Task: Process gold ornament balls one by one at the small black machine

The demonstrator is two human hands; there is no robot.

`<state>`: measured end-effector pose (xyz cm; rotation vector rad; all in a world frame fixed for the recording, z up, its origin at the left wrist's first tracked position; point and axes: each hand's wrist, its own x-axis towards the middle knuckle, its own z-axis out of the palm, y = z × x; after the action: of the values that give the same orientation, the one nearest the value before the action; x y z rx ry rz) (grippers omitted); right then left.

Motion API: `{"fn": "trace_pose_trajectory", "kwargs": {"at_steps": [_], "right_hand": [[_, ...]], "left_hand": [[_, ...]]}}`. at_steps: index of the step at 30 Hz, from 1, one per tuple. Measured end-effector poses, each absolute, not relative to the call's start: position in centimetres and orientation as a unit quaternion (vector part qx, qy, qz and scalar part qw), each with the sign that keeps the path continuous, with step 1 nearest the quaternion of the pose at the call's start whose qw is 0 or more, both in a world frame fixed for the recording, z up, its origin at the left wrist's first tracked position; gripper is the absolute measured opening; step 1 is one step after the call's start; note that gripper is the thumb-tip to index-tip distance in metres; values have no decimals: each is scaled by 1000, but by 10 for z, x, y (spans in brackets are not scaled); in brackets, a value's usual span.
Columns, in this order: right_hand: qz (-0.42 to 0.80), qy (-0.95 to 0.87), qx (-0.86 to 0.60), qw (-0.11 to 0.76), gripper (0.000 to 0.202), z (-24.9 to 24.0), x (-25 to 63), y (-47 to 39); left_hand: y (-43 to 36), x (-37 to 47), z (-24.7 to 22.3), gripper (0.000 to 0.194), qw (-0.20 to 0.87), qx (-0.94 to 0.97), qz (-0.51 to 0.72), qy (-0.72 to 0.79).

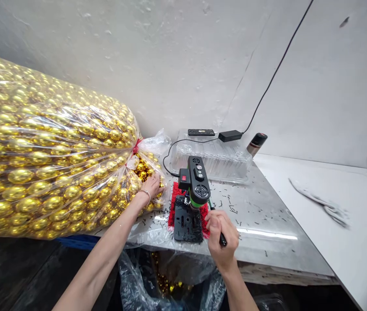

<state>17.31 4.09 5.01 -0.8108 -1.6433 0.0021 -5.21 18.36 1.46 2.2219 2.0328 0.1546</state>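
Observation:
My left hand, with a thin bracelet at the wrist, reaches into the torn mouth of a clear plastic bag holding shiny gold balls. Its thumb stands apart from the fingers, whose tips rest among the balls; no ball shows lifted in them. My right hand is wrapped round the black-tipped lever handle of a small black bench press. The press head sits over a black slotted base plate on a red mat. Whatever lies under the head is mostly hidden.
A huge tied bag of gold balls fills the left. Behind the press are clear plastic trays, a power adapter and a spray can. Black scraps litter the metal tabletop. Below the edge hangs a plastic-lined bin with gold balls.

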Motion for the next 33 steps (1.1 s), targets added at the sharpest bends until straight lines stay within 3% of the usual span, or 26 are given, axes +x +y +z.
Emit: {"fn": "trace_pose_trajectory", "kwargs": {"at_steps": [9, 14, 16, 19, 21, 27, 33], "right_hand": [[-7, -712, -349, 609, 25, 49, 173, 41], [-1, -713, -355, 604, 24, 49, 173, 40], [0, -717, -352, 602, 24, 49, 173, 40], [0, -714, -351, 605, 25, 47, 174, 40], [1, -712, -354, 607, 26, 46, 174, 40], [-4, -717, -344, 606, 25, 46, 175, 41], [-6, -722, -365, 588, 24, 47, 176, 39]], "left_hand": [[185, -45, 22, 10, 153, 721, 87, 670], [176, -56, 34, 17, 236, 696, 171, 656], [163, -63, 37, 24, 329, 635, 286, 637], [135, -73, 39, 23, 529, 399, 518, 541], [113, -75, 37, 24, 598, 260, 587, 480], [53, -49, 28, 32, 678, 153, 571, 437], [43, -7, 0, 42, 697, 195, 511, 463]]}}
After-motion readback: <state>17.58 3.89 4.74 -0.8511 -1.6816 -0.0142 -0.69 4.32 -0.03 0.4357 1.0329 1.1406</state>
